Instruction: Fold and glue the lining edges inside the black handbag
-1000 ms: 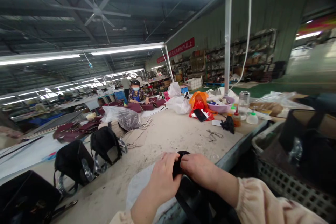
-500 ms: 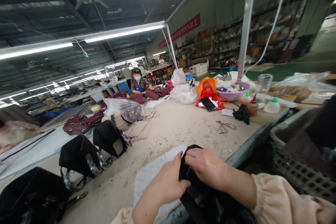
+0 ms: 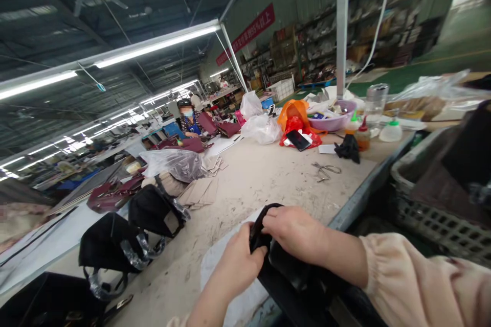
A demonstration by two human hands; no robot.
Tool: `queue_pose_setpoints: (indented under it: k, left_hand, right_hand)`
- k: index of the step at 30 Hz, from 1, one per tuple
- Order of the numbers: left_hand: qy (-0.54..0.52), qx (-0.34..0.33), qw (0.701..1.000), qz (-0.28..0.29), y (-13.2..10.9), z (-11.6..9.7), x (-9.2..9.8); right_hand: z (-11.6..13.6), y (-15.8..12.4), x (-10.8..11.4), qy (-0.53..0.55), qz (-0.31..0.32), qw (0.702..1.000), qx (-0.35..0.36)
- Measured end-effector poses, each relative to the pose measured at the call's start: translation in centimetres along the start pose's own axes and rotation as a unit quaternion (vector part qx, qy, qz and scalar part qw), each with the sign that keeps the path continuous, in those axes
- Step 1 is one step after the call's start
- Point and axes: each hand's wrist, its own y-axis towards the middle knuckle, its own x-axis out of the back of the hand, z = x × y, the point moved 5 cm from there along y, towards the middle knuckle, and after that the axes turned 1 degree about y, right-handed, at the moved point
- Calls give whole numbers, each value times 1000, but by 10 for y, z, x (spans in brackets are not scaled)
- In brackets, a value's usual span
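A black bag point(image 3: 291, 278) leans at the near table edge, its mouth turned up toward me. My left hand point(image 3: 245, 258) pinches the bag's rim from the left, thumb on the near side. Across from it, my right hand point(image 3: 293, 232) grips the same rim, its fingertips curled into the opening. Both hands are closed on the black material and close together. Under the bag and my left forearm lies a white sheet point(image 3: 215, 258). The lower part of the bag runs out of view, and its inside is mostly dark.
Several black bags point(image 3: 109, 240) with plastic-wrapped handles stand at left. Scissors point(image 3: 326, 169), a phone point(image 3: 298, 140), a purple basin point(image 3: 333, 121) and small bottles point(image 3: 391, 132) lie further back. A plastic crate point(image 3: 441, 214) is at right. A co-worker point(image 3: 187, 117) sits at the far end with maroon pieces.
My view has shifted a little. Both hands remain on the rim, and the bag's opening now shows wider beneath my right hand. The co-worker has lifted a maroon piece.
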Motion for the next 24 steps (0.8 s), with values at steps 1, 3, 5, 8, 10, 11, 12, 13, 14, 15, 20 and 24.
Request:
queue_pose_setpoints:
  k: [1,3,5,8,10,11,12,13,14,15,20,24]
  left_hand:
    - [28,14,999,-10,1,3,4]
    - [97,36,995,-16,5,7,13]
    - [161,37,986,-19,13,8,25]
    - [192,12,979,-73,24,3,42]
    - [168,-3,979,-120,27,-1,49]
    - [151,-7,979,-137,27,-2,49]
    - [138,-13,979,-148,26,-3,48]
    - [132,-20,979,-154,25,-3,45]
    - [134,-29,978,-157,23,-4,42]
    - [141,-36,977,-159,22,-4,39]
    - [216,-43,962,-160,23,-9,34]
    - [273,-57,951,-136,30,-14,31]
  right_hand:
    - [0,3,1,-12,13,1000,2]
    - [3,10,5,-42,48,998,17]
    - [7,19,10,-78,91,992,40]
    - [9,32,20,-115,109,986,49]
    - [5,38,25,-111,79,990,31]
    - [0,39,27,-104,60,993,17]
    - [-4,38,27,-95,44,994,4]
    - [-8,37,27,-87,30,996,-6]
    - [-11,35,26,-81,22,996,-10]
    - [-14,33,25,-76,15,997,-11]
    - [-20,27,24,-66,-27,997,-23]
    - [-25,30,22,-65,-53,996,-42]
